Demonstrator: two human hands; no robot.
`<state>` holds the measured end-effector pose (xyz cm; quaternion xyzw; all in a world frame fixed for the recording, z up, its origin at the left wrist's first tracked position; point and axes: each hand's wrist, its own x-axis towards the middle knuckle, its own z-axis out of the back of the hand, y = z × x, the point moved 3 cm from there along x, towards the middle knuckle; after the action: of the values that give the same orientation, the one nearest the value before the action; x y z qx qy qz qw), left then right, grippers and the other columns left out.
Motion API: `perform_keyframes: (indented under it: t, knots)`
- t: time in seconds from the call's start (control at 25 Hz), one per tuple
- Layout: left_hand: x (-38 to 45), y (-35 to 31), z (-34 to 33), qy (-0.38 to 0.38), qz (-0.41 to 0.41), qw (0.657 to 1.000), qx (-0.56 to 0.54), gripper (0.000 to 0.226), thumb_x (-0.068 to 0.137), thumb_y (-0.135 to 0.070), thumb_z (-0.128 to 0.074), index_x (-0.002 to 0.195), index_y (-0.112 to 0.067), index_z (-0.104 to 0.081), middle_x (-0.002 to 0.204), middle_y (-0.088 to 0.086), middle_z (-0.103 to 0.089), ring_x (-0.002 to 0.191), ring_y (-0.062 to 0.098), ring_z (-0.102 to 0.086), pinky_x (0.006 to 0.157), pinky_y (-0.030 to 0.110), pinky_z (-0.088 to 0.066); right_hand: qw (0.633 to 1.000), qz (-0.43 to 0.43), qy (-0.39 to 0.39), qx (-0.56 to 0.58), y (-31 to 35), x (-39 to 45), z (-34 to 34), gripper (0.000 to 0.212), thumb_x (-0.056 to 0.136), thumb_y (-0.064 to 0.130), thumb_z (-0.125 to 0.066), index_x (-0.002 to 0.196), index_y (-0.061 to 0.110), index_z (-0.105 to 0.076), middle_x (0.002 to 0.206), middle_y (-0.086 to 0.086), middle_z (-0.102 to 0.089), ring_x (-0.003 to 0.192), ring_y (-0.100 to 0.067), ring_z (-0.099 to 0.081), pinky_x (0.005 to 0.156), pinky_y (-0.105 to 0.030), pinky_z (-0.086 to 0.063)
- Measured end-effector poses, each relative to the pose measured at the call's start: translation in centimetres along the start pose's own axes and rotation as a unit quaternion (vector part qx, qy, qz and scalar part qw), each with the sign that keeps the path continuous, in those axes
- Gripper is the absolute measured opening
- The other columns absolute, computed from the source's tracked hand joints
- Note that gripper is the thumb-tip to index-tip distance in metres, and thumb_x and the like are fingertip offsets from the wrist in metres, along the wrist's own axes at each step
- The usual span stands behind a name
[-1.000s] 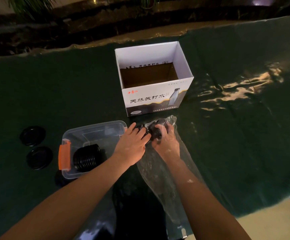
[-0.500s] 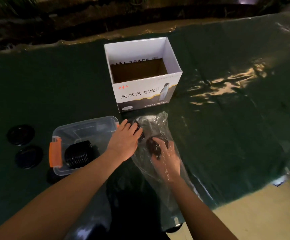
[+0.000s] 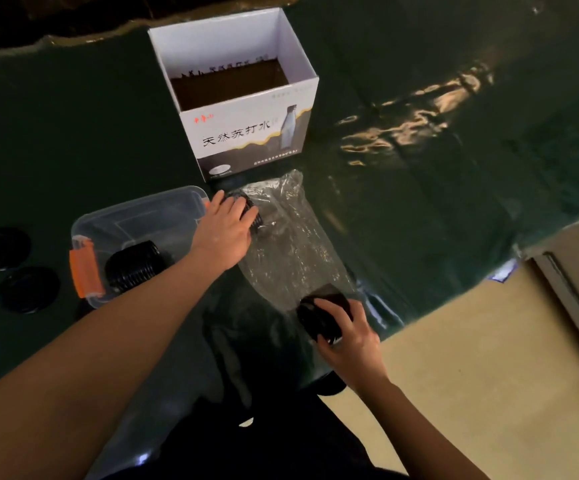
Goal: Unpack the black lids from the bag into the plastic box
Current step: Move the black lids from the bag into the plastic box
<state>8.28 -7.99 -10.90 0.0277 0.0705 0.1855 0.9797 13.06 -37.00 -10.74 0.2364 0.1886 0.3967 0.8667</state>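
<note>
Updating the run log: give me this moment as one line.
left hand: on lids at bag mouth | right hand: grip on lid stack at near end | plastic box: one stack inside | two lids loose, left

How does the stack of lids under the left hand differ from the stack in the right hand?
The far stack lies on the table at the bag's far end, under the left hand. The near stack sits at the table's near edge, gripped by the right hand. Ribbed edges show on the far stack; the near stack looks smoother. Both are black.
</note>
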Motion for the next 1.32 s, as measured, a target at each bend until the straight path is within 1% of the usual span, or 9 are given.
perform_keyframes:
  t: [0.2,0.36,0.44,0.6,0.72,0.92,1.04,1.16,1.32]
  knots:
    - [-0.4,0.2,0.5,-0.022,0.014,0.999,-0.044,0.047,0.093,-0.024,-0.054,0.137,-0.010,-0.046,0.142,0.017,-0.046,0.134,0.030,-0.040,0.118,0.050,-0.018,0.998,0.051,-0.037,0.001,1.2,-3.8,4.2,0.057,0.071,0.030,-0.060,0.127,0.032,-0.051,0.114,-0.002,-0.052,0.088,-0.007,-0.054,0.071,-0.025,-0.057]
    - [-1.7,0.7,0.7,-0.048,0.070,0.992,-0.096,0.046,0.097,-0.025,-0.047,0.140,-0.010,-0.041,0.150,0.016,-0.036,0.141,0.029,-0.028,0.119,0.047,-0.014,0.995,0.083,-0.056,0.023,4.5,-2.7,5.9,0.059,0.069,0.027,-0.062,0.126,0.033,-0.050,0.113,0.006,-0.047,0.092,0.003,-0.044,0.076,-0.001,-0.039]
    - [-3.2,1.1,0.7,-0.059,0.078,0.989,-0.109,0.046,0.098,-0.024,-0.043,0.140,-0.007,-0.039,0.151,0.017,-0.033,0.142,0.030,-0.027,0.119,0.047,-0.016,0.991,0.112,-0.066,0.042,6.8,-0.8,6.3,0.058,0.070,0.027,-0.062,0.126,0.034,-0.049,0.114,0.010,-0.043,0.094,0.002,-0.046,0.076,-0.003,-0.041]
    - [-7.6,3.0,0.4,-0.084,0.101,0.982,-0.139,0.047,0.095,-0.022,-0.045,0.137,-0.005,-0.044,0.147,0.018,-0.040,0.136,0.032,-0.037,0.114,0.049,-0.028,0.979,0.154,-0.095,0.098,11.7,3.7,6.1,0.055,0.072,0.028,-0.064,0.125,0.034,-0.050,0.116,0.009,-0.045,0.095,0.000,-0.051,0.070,-0.020,-0.056]
    - [-11.4,5.7,-0.4,-0.058,0.153,0.978,-0.126,0.043,0.096,-0.030,-0.042,0.131,-0.008,-0.052,0.139,0.016,-0.050,0.130,0.030,-0.046,0.111,0.047,-0.031,0.975,0.174,-0.076,0.116,15.2,7.2,4.1,0.058,0.072,0.027,-0.069,0.127,0.034,-0.050,0.119,0.004,-0.049,0.094,-0.010,-0.061,0.072,-0.029,-0.059]
    - [-17.0,8.8,-1.7,-0.030,0.172,0.976,-0.129,0.040,0.092,-0.049,-0.045,0.108,-0.017,-0.063,0.103,0.004,-0.061,0.096,0.022,-0.059,0.099,0.046,-0.045,0.982,0.165,0.003,0.089,19.4,12.3,-1.2,0.064,0.075,0.025,-0.073,0.130,0.038,-0.044,0.127,0.001,-0.046,0.100,-0.018,-0.060,0.083,-0.029,-0.057]
    - [-18.6,8.8,-2.1,-0.030,0.142,0.982,-0.120,0.035,0.090,-0.044,-0.036,0.092,-0.023,-0.064,0.086,-0.003,-0.060,0.076,0.017,-0.058,0.072,0.033,-0.052,0.984,0.160,0.056,0.059,20.2,14.4,-4.2,0.063,0.078,0.028,-0.071,0.132,0.037,-0.042,0.129,0.001,-0.043,0.106,-0.019,-0.057,0.089,-0.030,-0.054]
    - [-18.5,8.4,-2.2,-0.045,0.141,0.982,-0.119,0.022,0.084,-0.029,-0.040,0.081,-0.024,-0.061,0.076,-0.004,-0.058,0.068,0.017,-0.056,0.062,0.031,-0.049,0.983,0.157,0.085,0.036,20.4,15.9,-6.3,0.062,0.079,0.029,-0.070,0.131,0.040,-0.039,0.132,0.001,-0.039,0.114,-0.019,-0.052,0.090,-0.028,-0.051]
    - [-17.4,6.5,-2.4,-0.044,0.139,0.980,-0.137,0.025,0.085,-0.033,-0.040,0.080,-0.027,-0.064,0.077,-0.007,-0.060,0.067,0.014,-0.058,0.061,0.028,-0.051,0.981,0.164,0.104,-0.021,20.3,17.4,-8.5,0.062,0.079,0.027,-0.072,0.134,0.033,-0.042,0.135,-0.004,-0.040,0.116,-0.020,-0.049,0.088,-0.023,-0.047]
